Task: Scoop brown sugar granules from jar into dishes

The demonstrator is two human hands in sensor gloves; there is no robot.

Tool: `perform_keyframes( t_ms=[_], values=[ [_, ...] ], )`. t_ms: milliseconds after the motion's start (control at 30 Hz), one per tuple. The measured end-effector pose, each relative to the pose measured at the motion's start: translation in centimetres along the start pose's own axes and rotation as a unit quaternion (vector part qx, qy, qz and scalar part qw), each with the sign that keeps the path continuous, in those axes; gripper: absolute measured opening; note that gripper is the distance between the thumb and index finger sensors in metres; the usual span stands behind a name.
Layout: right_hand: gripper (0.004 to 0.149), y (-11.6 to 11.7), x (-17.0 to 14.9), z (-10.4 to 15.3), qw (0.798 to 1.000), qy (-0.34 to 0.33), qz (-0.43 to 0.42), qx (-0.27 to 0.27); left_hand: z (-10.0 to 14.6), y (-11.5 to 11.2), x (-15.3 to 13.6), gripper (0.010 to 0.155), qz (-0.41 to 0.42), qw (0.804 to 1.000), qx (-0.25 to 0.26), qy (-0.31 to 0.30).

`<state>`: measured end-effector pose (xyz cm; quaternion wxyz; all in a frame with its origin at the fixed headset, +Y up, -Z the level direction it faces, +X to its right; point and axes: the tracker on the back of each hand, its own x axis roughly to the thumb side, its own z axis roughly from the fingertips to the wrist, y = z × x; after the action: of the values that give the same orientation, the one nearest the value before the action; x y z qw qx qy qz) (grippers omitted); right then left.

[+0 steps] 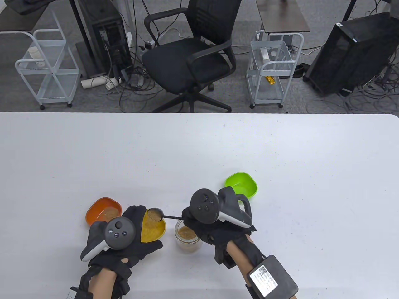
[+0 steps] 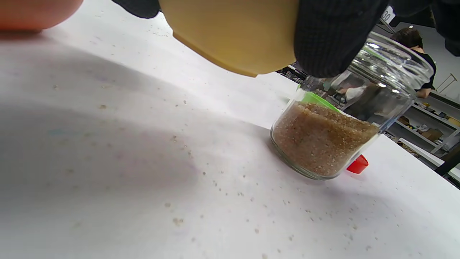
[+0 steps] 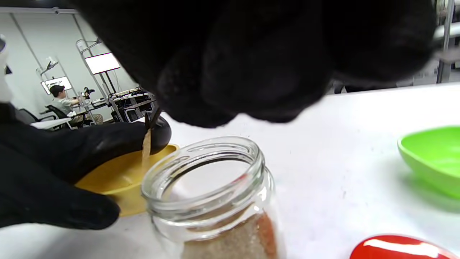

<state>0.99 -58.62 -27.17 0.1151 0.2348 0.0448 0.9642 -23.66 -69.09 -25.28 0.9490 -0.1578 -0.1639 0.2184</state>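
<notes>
Table view: the left hand (image 1: 124, 239) holds the yellow dish (image 1: 153, 227) tilted near the desk's (image 1: 199, 149) front edge; the right hand (image 1: 202, 225) pinches a black spoon (image 1: 157, 214) heaped with sugar over it.

Left wrist view: the glass jar (image 2: 334, 136) stands about half full beside the raised dish.

Right wrist view: sugar seems to stream from the tipped spoon. Tilting slowly, low over the dish's centre, should avoid scatter.

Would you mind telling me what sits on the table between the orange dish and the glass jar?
The yellow dish sits between the orange dish and the glass jar, held by the left hand. The table view shows this.
</notes>
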Motion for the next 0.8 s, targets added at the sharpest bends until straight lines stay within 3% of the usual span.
perform_keyframes(
  t_ms=[133, 300, 467, 633, 800],
  values=[
    [0.038, 0.7, 1.3, 1.1, 0.993, -0.043, 0.089, -0.072, 0.0, 0.0, -0.2, 0.114, 0.007, 1.0, 0.0, 0.002],
    [0.038, 1.9, 1.9, 2.4, 0.967, -0.097, 0.177, -0.153, 0.0, 0.0, -0.3, 0.114, 0.011, 1.0, 0.001, 0.003],
    [0.038, 2.6, 1.7, 3.0, 0.956, -0.117, 0.182, -0.199, 0.0, 0.1, -0.3, 0.114, 0.014, 1.0, 0.002, 0.006],
    [0.038, 2.8, 1.3, 3.2, 0.956, -0.109, 0.179, -0.206, 0.0, 0.2, -0.3, 0.114, 0.019, 1.0, 0.008, 0.007],
    [0.039, 2.2, -0.3, 3.7, 0.971, -0.048, 0.087, -0.217, 0.0, 0.2, -0.4, 0.114, 0.016, 1.0, 0.011, 0.01]
  ],
)
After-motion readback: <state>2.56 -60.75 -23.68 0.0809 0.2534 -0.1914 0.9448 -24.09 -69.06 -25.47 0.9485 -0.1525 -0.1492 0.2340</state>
